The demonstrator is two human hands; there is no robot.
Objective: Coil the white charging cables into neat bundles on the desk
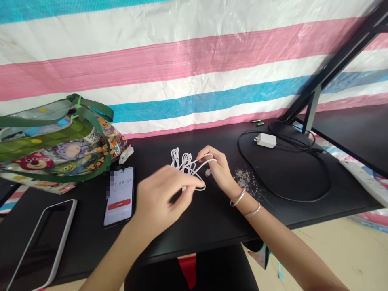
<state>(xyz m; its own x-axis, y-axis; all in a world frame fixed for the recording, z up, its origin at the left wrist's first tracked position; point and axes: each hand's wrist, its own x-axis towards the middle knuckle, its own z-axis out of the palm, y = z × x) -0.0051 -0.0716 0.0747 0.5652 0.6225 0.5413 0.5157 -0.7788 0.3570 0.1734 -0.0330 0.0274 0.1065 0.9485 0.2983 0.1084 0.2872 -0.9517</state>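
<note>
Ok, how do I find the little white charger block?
On the black table, look right to the big loop of black cable. The white charger block lies inside the loop's far end. It is a small solid box, unlike the thin tangled white cable nearby.

White cable [185, 162] on black table [212, 218] — pink-blue-white striped tarp [182, 60].
</note>
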